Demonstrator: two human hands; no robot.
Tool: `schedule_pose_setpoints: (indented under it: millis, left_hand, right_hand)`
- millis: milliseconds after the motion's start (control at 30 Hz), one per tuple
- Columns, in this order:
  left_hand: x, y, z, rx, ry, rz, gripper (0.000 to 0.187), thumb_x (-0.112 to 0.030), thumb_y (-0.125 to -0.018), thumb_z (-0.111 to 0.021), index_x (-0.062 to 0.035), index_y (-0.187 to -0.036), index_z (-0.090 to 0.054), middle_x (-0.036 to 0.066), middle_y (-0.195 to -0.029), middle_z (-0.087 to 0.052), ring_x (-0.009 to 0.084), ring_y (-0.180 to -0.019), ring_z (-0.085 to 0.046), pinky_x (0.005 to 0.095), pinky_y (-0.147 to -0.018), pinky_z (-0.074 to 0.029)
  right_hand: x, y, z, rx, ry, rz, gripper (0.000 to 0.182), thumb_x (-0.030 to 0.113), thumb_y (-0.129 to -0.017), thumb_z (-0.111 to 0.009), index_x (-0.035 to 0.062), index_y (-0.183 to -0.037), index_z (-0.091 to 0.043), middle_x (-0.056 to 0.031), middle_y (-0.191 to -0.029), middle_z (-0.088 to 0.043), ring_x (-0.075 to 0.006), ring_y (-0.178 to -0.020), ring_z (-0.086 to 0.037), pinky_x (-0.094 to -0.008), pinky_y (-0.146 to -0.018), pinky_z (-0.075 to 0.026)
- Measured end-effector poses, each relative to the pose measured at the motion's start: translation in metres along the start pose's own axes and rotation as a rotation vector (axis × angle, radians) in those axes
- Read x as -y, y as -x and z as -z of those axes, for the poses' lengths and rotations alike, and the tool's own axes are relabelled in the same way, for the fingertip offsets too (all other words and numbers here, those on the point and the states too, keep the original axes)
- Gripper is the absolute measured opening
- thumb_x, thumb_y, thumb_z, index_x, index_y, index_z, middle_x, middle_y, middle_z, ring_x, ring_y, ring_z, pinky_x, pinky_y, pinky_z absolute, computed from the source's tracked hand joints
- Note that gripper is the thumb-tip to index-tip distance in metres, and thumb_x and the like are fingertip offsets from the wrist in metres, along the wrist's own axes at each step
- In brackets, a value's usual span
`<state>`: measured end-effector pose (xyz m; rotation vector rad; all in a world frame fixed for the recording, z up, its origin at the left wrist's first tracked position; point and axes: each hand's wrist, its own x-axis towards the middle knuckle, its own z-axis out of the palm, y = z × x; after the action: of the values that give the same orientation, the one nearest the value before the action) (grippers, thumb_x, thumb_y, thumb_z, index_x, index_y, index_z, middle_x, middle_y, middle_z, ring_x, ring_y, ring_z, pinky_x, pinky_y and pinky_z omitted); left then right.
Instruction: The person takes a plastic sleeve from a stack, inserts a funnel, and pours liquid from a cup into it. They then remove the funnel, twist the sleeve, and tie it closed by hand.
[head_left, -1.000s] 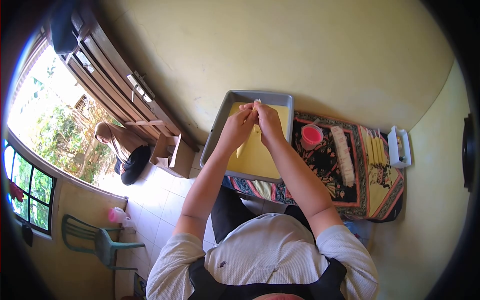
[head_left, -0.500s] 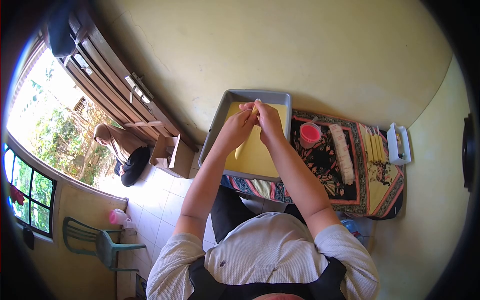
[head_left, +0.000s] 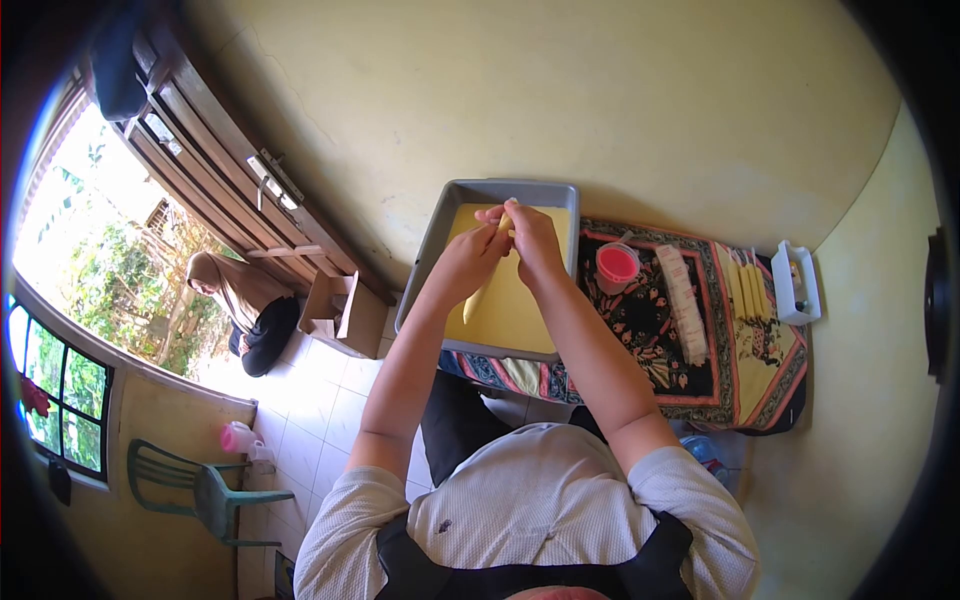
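Both my hands are up close together above a grey tub [head_left: 560, 192] with a pale yellow liquid [head_left: 515, 325] in it. Between them hangs a slim plastic tube bag [head_left: 474, 303] filled with yellow, its lower end pointing down toward me. My left hand [head_left: 470, 260] wraps round the upper part of the bag. Pinched at the bag's top end, my right hand [head_left: 535, 238] has its thumb and fingers closed, and a bit of the top shows at the fingertips.
Right of the tub, a patterned cloth [head_left: 640, 345] carries a red-topped cup [head_left: 617, 266], a long stack of clear plastic [head_left: 683, 305] and several filled yellow tubes [head_left: 750, 288]. A white holder [head_left: 795, 283] stands beyond. Left are a seated person [head_left: 245, 300], a cardboard box [head_left: 345, 315] and a chair [head_left: 210, 495].
The view has shifted slightly. My hands stay together at the top of the bag, with small finger movements; the hanging bag's lower end has swung slightly left.
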<state>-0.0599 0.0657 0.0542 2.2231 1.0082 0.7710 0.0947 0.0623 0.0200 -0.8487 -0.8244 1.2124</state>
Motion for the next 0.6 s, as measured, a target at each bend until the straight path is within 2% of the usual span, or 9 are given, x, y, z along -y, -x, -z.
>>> schedule_pose_setpoints:
  millis: [133, 233, 333, 433, 533, 600]
  left_hand:
    - [0.004, -0.003, -0.001, -0.005, 0.014, -0.006, 0.037, -0.028, -0.116, -0.053, 0.0039, -0.113, -0.07, 0.02, -0.101, -0.077, 0.036, -0.095, -0.074, 0.0434, -0.087, -0.055]
    - [0.01, -0.009, -0.005, -0.037, 0.021, 0.006, 0.034, -0.026, -0.115, -0.053, 0.0038, -0.115, -0.071, 0.02, -0.102, -0.077, 0.0346, -0.095, -0.074, 0.0426, -0.088, -0.055]
    - [0.01, -0.014, -0.002, -0.031, 0.105, 0.025, 0.033, -0.024, -0.114, -0.053, 0.0037, -0.117, -0.07, 0.02, -0.102, -0.077, 0.0339, -0.095, -0.074, 0.0424, -0.088, -0.056]
    - [0.004, -0.014, -0.002, -0.096, 0.099, 0.038, 0.031, -0.023, -0.111, -0.054, 0.0025, -0.111, -0.071, 0.025, -0.107, -0.077, 0.0452, -0.102, -0.073, 0.0508, -0.086, -0.056]
    - [0.006, -0.017, -0.001, -0.055, 0.01, 0.032, 0.031, -0.023, -0.112, -0.055, 0.0051, -0.117, -0.069, 0.026, -0.108, -0.075, 0.0436, -0.101, -0.072, 0.0462, -0.089, -0.055]
    - [0.006, -0.016, -0.003, -0.078, -0.059, 0.01, 0.03, -0.021, -0.111, -0.056, 0.0052, -0.115, -0.068, 0.028, -0.11, -0.074, 0.0476, -0.105, -0.07, 0.0488, -0.089, -0.055]
  right_hand:
    - [-0.001, -0.001, -0.001, -0.011, -0.027, -0.004, 0.037, 0.03, -0.115, -0.052, 0.0054, -0.103, -0.076, -0.0123, -0.116, -0.083, -0.0155, -0.091, -0.067, -0.0344, -0.077, -0.05]
    - [0.004, 0.005, -0.005, -0.004, -0.066, -0.021, 0.037, 0.037, -0.114, -0.054, 0.0087, -0.113, -0.077, -0.0068, -0.126, -0.079, -0.0146, -0.106, -0.065, -0.0355, -0.089, -0.051]
    - [0.014, 0.02, -0.017, -0.092, -0.071, -0.135, 0.036, 0.043, -0.113, -0.059, 0.0118, -0.122, -0.075, -0.0008, -0.12, -0.074, -0.0114, -0.097, -0.06, -0.0334, -0.089, -0.045]
    - [-0.002, 0.017, -0.009, 0.006, 0.103, -0.193, 0.044, 0.051, -0.112, -0.059, 0.0155, -0.132, -0.075, 0.0014, -0.134, -0.069, -0.0125, -0.121, -0.061, -0.0435, -0.104, -0.048]
    - [-0.014, 0.013, -0.008, -0.009, 0.034, -0.194, 0.042, 0.048, -0.113, -0.058, 0.0162, -0.135, -0.075, 0.0018, -0.132, -0.07, -0.0115, -0.121, -0.062, -0.0458, -0.104, -0.047]
    - [-0.014, 0.015, -0.012, -0.031, 0.002, -0.188, 0.041, 0.046, -0.113, -0.058, 0.0157, -0.135, -0.076, 0.0015, -0.131, -0.072, -0.0118, -0.119, -0.063, -0.044, -0.103, -0.048]
